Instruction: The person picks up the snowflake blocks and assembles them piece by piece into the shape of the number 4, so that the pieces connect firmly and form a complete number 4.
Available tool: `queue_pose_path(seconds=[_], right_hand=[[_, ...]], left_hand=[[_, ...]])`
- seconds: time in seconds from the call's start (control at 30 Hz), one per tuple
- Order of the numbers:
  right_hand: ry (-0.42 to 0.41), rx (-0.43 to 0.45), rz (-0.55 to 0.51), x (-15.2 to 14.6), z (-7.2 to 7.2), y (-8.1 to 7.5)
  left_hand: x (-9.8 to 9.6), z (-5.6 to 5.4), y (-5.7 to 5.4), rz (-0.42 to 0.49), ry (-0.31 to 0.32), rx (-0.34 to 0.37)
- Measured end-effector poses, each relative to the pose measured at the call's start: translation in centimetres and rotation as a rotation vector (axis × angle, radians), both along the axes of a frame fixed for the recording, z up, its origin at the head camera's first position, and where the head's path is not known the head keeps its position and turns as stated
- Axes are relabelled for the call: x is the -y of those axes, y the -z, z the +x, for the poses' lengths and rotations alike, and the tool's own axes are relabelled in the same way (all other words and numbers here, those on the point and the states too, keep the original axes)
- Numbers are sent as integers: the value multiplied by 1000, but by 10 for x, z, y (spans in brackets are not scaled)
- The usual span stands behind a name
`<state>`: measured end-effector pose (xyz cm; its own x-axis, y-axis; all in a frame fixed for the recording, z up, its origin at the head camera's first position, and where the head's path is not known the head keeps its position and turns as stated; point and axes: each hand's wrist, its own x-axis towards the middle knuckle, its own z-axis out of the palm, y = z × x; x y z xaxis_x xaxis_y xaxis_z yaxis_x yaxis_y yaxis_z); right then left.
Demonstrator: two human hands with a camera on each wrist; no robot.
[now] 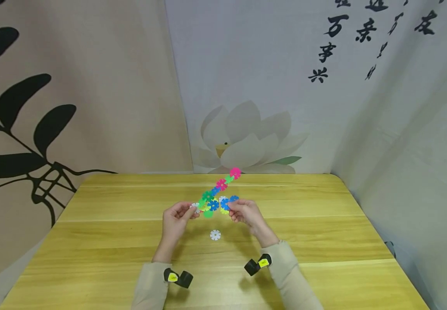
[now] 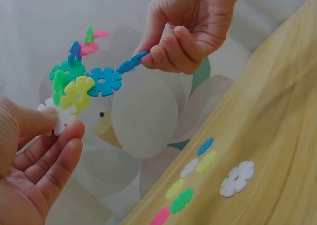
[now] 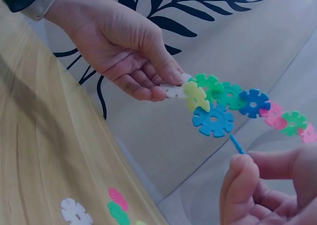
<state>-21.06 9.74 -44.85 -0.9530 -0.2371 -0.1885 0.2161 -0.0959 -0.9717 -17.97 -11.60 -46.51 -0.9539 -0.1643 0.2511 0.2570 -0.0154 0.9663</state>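
My left hand (image 1: 175, 219) pinches a white snowflake disc (image 2: 65, 120) between thumb and fingers. From that disc a joined chain runs away: green, yellow and blue discs, then a pink-tipped arm (image 1: 235, 173) slanting up to the right in the head view. Off the yellow disc (image 2: 78, 92) a blue snowflake disc (image 3: 213, 120) branches toward my right hand (image 1: 248, 214). Thumb and fingertips of that hand pinch another blue disc (image 2: 131, 63), seen edge-on in the right wrist view, its free edge right at the branching blue disc's rim.
On the wooden table (image 1: 91, 241) a loose white disc (image 1: 215, 235) lies between my forearms. Behind it lies a row of loose discs, among them a green disc (image 2: 182, 200) and a pink disc (image 2: 160, 216). A printed curtain (image 1: 266, 64) hangs beyond the table's far edge.
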Motion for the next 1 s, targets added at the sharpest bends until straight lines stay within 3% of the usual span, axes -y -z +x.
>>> queue_pose_path(seconds=[0.23,0.8,1.0], right_hand=[[-55,-8,31,1,2,-4],[-215,-55,95,-3,1,-8],[-220,-71,114,-2,3,-9]], left_hand=[[-2,14,-26,-6,24,31],[-1,15,-25,-11,31,36],[0,15,-23,-15,44,24]])
